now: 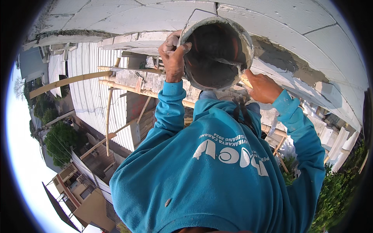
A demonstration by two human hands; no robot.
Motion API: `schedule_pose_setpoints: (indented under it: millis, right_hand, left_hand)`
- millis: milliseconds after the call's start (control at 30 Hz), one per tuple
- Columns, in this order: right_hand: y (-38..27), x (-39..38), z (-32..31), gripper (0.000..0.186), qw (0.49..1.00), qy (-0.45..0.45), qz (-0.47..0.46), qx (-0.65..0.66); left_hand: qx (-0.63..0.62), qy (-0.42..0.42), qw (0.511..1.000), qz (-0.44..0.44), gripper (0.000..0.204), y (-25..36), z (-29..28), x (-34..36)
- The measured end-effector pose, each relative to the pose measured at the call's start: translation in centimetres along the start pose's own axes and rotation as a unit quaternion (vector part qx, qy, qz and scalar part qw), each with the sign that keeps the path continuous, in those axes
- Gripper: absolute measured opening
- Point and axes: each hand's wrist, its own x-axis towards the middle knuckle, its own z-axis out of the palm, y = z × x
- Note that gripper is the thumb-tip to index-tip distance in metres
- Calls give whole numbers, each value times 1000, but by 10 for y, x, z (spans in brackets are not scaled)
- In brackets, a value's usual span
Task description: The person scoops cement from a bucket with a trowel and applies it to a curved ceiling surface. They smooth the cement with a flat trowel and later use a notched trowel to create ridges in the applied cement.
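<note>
A mortar-smeared bucket [210,85] is tipped toward me against the block wall, so that its dark inside shows. My left hand [173,56] grips its left rim, thumb over the edge and fingers around the outside. In my right hand [266,87] is the wooden handle of a trowel [245,80], its blade reaching over the right rim into the bucket. How much mortar lies inside is hard to see in the shadow. A thin wire handle [190,16] stands up at the bucket's far side.
Pale blocks form the wall [268,15] ahead, with wet grey mortar [287,58] along a ledge at right. Bamboo poles [74,81] and a mortar-stained plank [126,77] make up scaffolding below. Farther down are a corrugated metal roof [87,73], trees [60,143] and houses.
</note>
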Motion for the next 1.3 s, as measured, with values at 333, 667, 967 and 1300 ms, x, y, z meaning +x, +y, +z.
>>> schedule_pose_setpoints:
  millis: [333, 667, 967, 1300]
  right_hand:
    - [-71, 8, -16, 43, 968, 144, 22, -204]
    - [-19, -38, -50, 38, 983, 114, 71, -124]
    - [15, -49, -1, 55, 984, 21, 171, -37]
    - [37, -50, 48, 50, 985, 145, 96, 9]
  left_hand:
    - [79, -87, 989, 86, 21, -8, 16, 16]
    - [92, -34, 995, 9, 31, -26, 51, -8]
    - [113, -73, 990, 27, 28, -32, 82, -9]
    - [57, -103, 991, 68, 16, -23, 95, 11]
